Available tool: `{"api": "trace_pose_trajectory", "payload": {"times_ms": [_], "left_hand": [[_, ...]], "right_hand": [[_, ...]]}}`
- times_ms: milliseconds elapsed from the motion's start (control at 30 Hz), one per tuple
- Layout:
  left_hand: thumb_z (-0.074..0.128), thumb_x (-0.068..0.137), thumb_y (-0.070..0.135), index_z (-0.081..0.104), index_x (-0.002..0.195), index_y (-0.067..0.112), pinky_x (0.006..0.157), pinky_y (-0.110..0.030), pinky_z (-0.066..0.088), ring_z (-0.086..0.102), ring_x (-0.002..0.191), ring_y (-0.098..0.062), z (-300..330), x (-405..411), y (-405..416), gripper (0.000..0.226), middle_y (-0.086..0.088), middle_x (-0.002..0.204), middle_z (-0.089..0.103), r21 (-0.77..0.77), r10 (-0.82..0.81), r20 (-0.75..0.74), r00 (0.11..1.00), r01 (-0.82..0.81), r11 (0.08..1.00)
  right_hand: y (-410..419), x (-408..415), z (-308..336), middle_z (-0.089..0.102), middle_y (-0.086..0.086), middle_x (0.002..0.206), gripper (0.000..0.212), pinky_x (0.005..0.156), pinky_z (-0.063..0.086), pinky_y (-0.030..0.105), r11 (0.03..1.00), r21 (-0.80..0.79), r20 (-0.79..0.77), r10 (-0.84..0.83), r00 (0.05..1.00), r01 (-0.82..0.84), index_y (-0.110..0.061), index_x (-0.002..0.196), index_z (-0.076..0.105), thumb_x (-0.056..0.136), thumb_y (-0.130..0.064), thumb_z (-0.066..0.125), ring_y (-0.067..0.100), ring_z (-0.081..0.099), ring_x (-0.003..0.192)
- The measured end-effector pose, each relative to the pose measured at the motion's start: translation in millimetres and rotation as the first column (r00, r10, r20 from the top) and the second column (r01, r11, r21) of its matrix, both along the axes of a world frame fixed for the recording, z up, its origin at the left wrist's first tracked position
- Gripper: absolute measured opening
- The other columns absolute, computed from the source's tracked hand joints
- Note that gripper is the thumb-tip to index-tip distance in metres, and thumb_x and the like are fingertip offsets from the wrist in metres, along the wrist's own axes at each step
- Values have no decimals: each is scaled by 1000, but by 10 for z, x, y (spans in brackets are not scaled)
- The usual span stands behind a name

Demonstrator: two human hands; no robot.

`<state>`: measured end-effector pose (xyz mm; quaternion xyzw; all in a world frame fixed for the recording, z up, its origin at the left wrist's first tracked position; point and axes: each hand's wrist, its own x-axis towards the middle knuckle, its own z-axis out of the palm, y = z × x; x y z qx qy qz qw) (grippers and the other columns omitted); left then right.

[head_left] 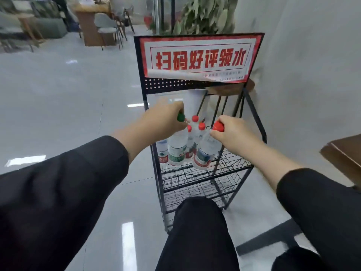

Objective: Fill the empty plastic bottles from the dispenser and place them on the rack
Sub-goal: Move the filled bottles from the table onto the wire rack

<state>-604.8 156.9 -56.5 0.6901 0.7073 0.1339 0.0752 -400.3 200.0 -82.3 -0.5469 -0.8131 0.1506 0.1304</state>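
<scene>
The green-capped bottle (pixel 176 151) hangs from the left hand (pixel 166 122), whose fingers are curled round its neck just under the cap; its base is at or just above the top wire shelf (pixel 228 163) of the black rack (pixel 195 173), and I cannot tell whether it touches. At its 3 o'clock, the right hand (pixel 232 133) pinches the neck of a red-capped bottle (pixel 207 153), which leans with its base down-left toward the shelf. Between the two stand more red-capped bottles (pixel 195 137), close together, and another bottle (pixel 162 153) stands at the green one's 9 o'clock, against the rack's left post.

The step in hand looks like setting both bottles down. To do it well, each should probably be lowered straight, base flat on the wires, the tilted one brought upright first, and released only once it stands. The shelf's open space lies toward 4 o'clock; using it would avoid knocking the cluster.

Above the shelf, at 12 o'clock, a red-and-white sign (pixel 199 57) fills the rack's back panel, with a perforated strip below it. Lower shelves (pixel 195 186) lie beneath. A potted plant (pixel 205 14) stands behind the rack, chairs and tables (pixel 97 22) at 10 o'clock, a wooden table edge (pixel 343 151) at 3 o'clock. The person's knee (pixel 197 222) presses close to the rack's front, which could jog it.
</scene>
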Motion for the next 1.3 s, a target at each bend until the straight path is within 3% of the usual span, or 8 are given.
{"api": "trace_pose_trajectory", "payload": {"times_ms": [167,300,433,567,700,933,1067,1300], "left_hand": [[65,97,35,47,105,23,59,-29,38,56,80,-22,-434,-196,283,23,0,90,60,-82,-29,-158,987,16,996],[61,96,37,48,91,22,74,-34,36,57,74,-22,-684,-270,468,21,5,71,52,-119,-66,-332,941,27,993],[59,92,37,43,76,21,78,-36,32,39,59,-14,-916,-333,594,27,2,69,48,-193,-117,-475,872,27,981],[64,92,41,58,98,17,88,-38,38,44,75,-20,-1094,-373,651,25,4,71,39,-256,-135,-499,856,3,967],[66,93,39,58,118,14,100,-40,39,56,91,-26,-1229,-404,679,36,3,82,40,-281,-187,-523,832,39,959],[67,90,38,65,103,21,109,-47,30,46,80,-21,-1518,-489,804,22,6,71,49,-279,-170,-542,823,14,960],[64,93,29,67,99,20,111,-51,24,47,80,-21,-1602,-514,845,11,7,67,48,-277,-175,-560,810,16,961],[68,95,25,67,106,16,111,-50,32,59,100,-25,-1591,-538,903,14,2,93,65,-321,-260,-606,752,68,945]], "right_hand": [[351,-263,-383,57,2,91,22,71,35,31,996,-35,63,81,995,-79,-18,97,51,98,-35,64,23,51,84],[516,-439,-623,47,-4,82,21,70,35,32,986,-79,127,153,980,-144,-20,100,48,99,-35,63,24,53,87],[643,-578,-882,43,-6,78,25,60,32,31,975,-135,111,191,975,-175,-20,92,42,99,-31,64,23,51,80],[759,-686,-1095,54,1,86,26,69,40,34,967,-166,129,214,968,-192,-22,93,41,99,-32,64,25,54,83],[862,-757,-1252,59,6,92,24,72,44,35,959,-211,116,219,969,-191,-22,92,41,98,-28,64,26,55,85],[980,-783,-1481,54,0,86,25,71,39,33,960,-225,119,197,973,-167,-18,90,45,97,-30,66,24,53,83],[1048,-812,-1472,58,0,91,23,76,50,39,961,-228,179,199,964,-156,-21,93,46,97,-36,64,25,58,88],[1038,-768,-1533,52,-3,87,27,70,44,36,968,-197,228,201,953,-157,-21,91,46,95,-40,64,24,55,84]]}}
